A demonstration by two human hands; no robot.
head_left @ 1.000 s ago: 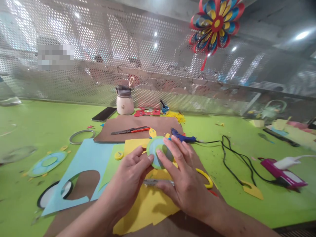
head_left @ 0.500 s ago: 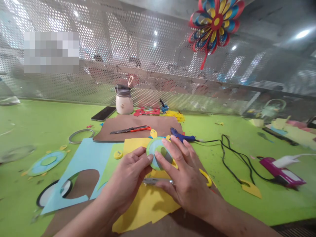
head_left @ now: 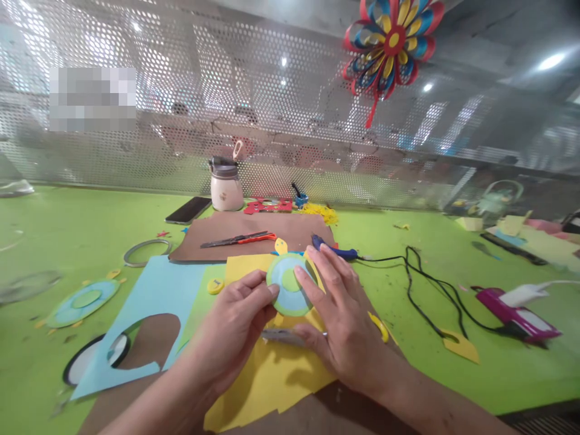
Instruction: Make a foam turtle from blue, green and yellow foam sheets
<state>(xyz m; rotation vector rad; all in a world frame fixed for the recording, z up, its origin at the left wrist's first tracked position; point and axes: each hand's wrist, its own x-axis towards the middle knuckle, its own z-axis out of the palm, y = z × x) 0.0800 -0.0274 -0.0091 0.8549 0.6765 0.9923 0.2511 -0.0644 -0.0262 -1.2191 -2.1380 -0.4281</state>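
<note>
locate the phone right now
In the head view, the dark phone lies left of centre toward the back of the green table, just left of the pale bottle.

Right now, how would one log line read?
Left hand: pinching paper turtle by edge; right hand: partly covering it; orange-handled scissors on brown sheet; blue glue gun

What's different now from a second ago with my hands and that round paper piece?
The fingers of your right hand have slid slightly up and right across the round paper piece, baring more of its green middle. Nothing was visibly picked up or let go. Your left hand still pinches the piece's left edge; the orange-handled scissors, glue gun and bottle stayed put.
</note>
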